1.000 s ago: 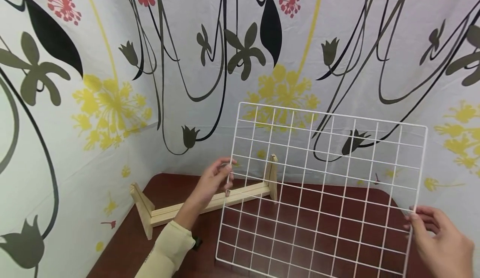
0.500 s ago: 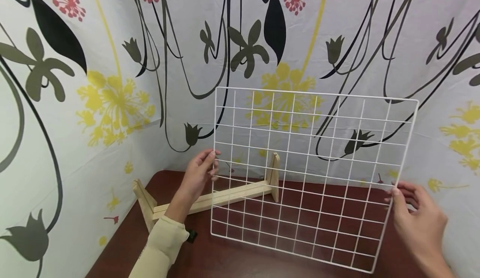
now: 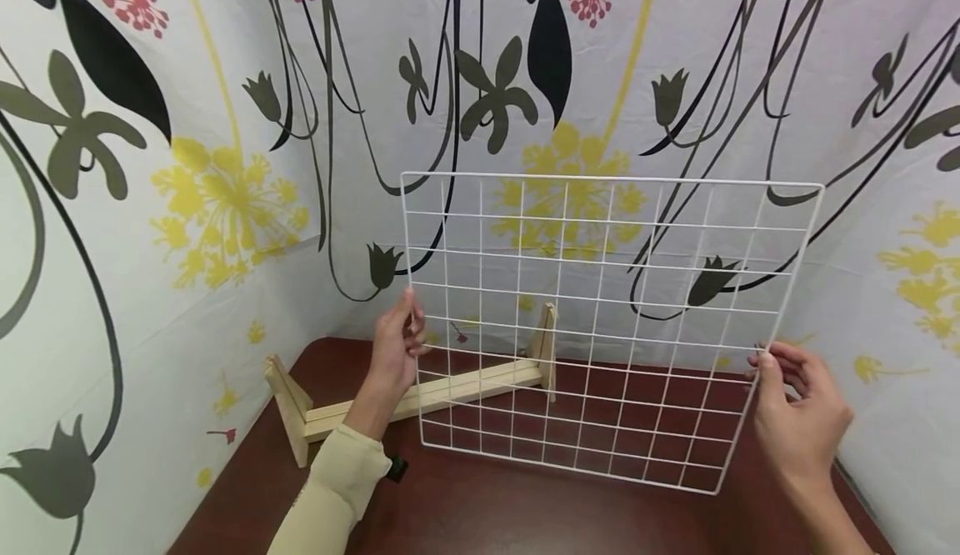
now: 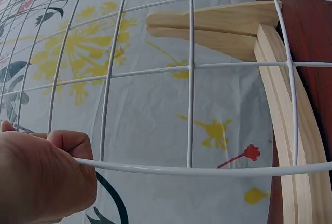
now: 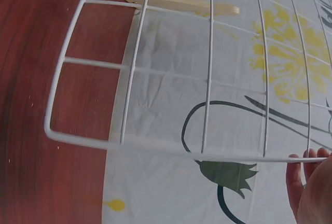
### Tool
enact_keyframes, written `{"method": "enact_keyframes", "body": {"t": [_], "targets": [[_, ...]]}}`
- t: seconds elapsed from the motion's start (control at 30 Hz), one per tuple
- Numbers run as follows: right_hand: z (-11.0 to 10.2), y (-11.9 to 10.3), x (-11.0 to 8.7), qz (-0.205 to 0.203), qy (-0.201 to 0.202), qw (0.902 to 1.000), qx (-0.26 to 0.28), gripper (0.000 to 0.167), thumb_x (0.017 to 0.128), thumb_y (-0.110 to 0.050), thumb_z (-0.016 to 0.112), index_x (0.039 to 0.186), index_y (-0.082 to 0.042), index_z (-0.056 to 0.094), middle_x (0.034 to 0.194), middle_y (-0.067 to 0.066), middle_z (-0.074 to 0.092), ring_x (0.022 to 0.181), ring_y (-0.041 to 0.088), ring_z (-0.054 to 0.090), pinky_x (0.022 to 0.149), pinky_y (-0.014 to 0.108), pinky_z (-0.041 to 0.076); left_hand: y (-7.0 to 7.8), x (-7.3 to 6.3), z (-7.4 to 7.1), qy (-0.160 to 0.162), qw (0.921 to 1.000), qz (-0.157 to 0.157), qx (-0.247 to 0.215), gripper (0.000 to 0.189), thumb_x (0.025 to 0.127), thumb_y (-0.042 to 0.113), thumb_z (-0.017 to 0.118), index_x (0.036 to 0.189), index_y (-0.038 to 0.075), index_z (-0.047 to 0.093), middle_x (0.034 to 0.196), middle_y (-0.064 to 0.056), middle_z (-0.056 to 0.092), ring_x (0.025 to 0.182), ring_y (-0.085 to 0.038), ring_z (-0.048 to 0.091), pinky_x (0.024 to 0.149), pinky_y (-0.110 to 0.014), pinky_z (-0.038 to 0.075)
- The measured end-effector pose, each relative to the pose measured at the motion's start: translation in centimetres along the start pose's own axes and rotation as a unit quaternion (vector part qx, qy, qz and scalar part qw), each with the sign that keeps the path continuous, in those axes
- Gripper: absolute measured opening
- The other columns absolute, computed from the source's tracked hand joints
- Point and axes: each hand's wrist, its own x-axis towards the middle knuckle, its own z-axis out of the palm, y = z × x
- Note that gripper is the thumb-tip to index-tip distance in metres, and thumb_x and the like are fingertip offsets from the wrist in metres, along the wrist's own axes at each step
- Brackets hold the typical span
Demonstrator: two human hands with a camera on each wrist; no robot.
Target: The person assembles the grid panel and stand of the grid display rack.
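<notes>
A white wire grid panel (image 3: 592,330) is held upright between both hands, tilted slightly, its lower edge raised over the table. My left hand (image 3: 393,342) grips its left edge bar, fingers curled round it, as the left wrist view also shows at close range. My right hand (image 3: 802,409) pinches the right edge bar between thumb and fingers; in the right wrist view only part of that hand (image 5: 314,187) shows. Behind the grid stands a pale wooden stand (image 3: 480,382), a grooved crossbar joining two slotted uprights. The left forearm overlaps part of the crossbar.
The dark red table (image 3: 540,509) extends under the stand and grid. Pale fabric (image 3: 360,155) printed with flowers hangs round the back and sides of the table. A small black piece (image 3: 397,467) shows beside the left sleeve.
The grid has moved left and up in both hands, and its bottom edge has come fully into view. Its top now runs nearly level. The stand stays where it was.
</notes>
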Motion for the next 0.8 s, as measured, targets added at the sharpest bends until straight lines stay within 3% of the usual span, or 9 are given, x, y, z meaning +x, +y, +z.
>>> {"method": "enact_keyframes", "body": {"t": [0.3,0.67,0.8], "targets": [[0.9,0.7,0.0,0.019,0.010,0.9987,0.047,0.020,0.102,-0.002,0.066,0.118,0.010,0.071,0.092,-0.021,0.075,0.077,-0.008,0.072,0.069,0.007,0.056,0.2,-0.4,0.6,0.034,0.9992,0.016,-0.017,0.052,0.107,0.048,0.060,0.065,0.018,0.049,0.055,0.012,0.034,0.049,-0.006,0.022,0.047,-0.022,0.016],[1.2,1.2,-0.7,0.029,0.008,0.9966,0.076,0.021,0.102,-0.001,0.066,0.119,0.012,0.070,0.097,-0.013,0.078,0.080,-0.003,0.075,0.072,0.009,0.058,-0.3,-0.7,0.3,0.047,0.9977,0.030,-0.038,0.055,0.102,0.050,0.067,0.063,0.018,0.047,0.053,0.011,0.033,0.048,-0.004,0.027,0.048,-0.021,0.018],[1.3,1.3,-0.8,0.035,0.013,0.9966,0.073,0.022,0.102,-0.002,0.066,0.119,0.011,0.070,0.095,-0.015,0.078,0.081,-0.004,0.074,0.071,0.008,0.057,-0.3,-0.7,0.5,0.038,0.9977,0.040,-0.039,0.055,0.101,0.050,0.069,0.062,0.018,0.048,0.054,0.012,0.033,0.048,-0.004,0.027,0.049,-0.022,0.015]]}}
